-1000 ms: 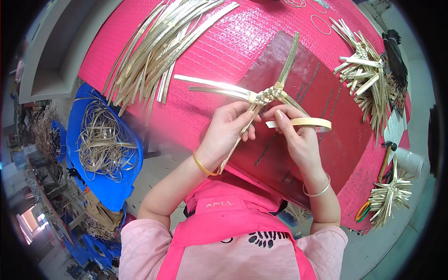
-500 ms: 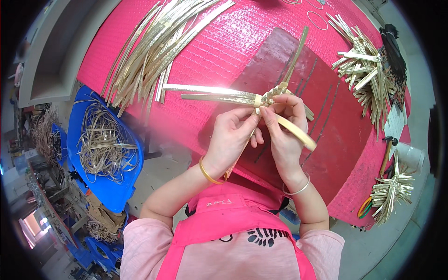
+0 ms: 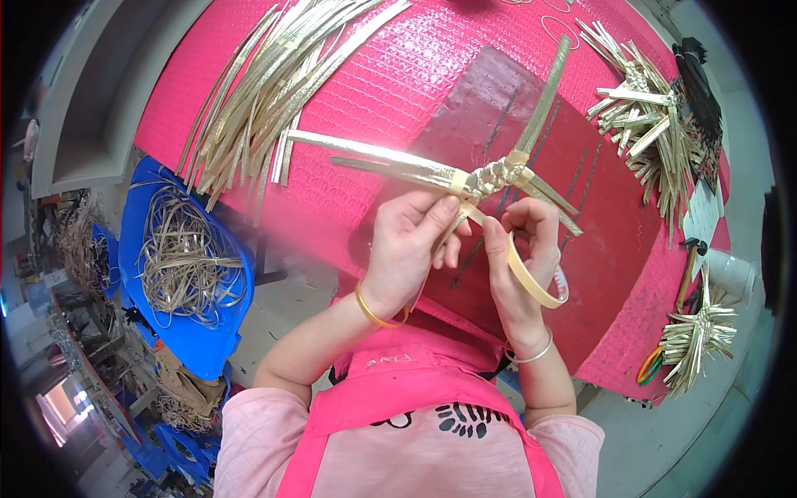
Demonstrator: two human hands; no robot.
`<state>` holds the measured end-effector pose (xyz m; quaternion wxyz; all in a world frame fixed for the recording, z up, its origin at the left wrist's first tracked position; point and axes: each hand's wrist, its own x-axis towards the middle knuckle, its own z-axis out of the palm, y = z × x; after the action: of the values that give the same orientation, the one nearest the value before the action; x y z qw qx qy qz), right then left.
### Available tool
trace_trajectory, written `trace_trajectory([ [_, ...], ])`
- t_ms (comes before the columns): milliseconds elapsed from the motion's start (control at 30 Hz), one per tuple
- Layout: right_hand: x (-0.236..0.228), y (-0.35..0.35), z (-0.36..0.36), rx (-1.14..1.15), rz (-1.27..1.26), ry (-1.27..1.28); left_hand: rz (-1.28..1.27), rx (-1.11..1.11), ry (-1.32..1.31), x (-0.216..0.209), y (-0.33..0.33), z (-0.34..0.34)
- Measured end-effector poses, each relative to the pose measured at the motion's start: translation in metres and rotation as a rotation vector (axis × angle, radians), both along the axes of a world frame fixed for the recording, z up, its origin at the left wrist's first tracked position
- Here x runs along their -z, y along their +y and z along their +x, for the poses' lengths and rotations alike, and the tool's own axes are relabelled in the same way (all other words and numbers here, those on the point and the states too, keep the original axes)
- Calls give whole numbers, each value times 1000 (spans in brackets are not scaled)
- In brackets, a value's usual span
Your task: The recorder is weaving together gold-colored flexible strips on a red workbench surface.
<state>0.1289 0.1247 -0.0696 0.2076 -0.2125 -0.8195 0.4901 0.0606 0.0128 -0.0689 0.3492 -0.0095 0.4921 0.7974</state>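
A braided piece of flat gold strips [image 3: 491,179] has a short plaited middle and loose strip ends fanning out to the left, upper right and lower right. My left hand [image 3: 407,239] is closed, thumb and fingers pinching one end of it. Cream tape wraps the strips at several spots. My right hand [image 3: 523,257] holds a narrow roll of cream tape [image 3: 528,280], its ring hooked about the fingers. From the roll, a short tape length [image 3: 476,215] runs to the strips at my left thumb. The fingertips behind the braid are partly hidden.
A dark red board [image 3: 598,249] with dark lines lies below my hands on the pink table cover [image 3: 398,83]. Loose gold strips [image 3: 266,91] lie at the far left. Bundled gold pieces [image 3: 652,124] lie far right. A blue container [image 3: 224,332] of tangled strips stands left.
My right hand has moved down and slightly right with the tape roll, away from the braid, baring its plaited middle. A tape length now spans between the hands. The braid has turned slightly.
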Motion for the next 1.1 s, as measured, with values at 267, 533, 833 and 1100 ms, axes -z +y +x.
trace_trajectory([
  [267,9,-12,3,-38,-873,359,384,351,-397,-13,2,-11],
  [533,-7,-6,-2,-138,-500,186,-267,133,864,-25,-10,-8],
  [833,-8,-6,-4,-224,-478,436,338,373,-256,-25,-6,-23],
  [1100,-11,10,-4,-71,-312,102,-206,186,694,-34,-5,-8],
])
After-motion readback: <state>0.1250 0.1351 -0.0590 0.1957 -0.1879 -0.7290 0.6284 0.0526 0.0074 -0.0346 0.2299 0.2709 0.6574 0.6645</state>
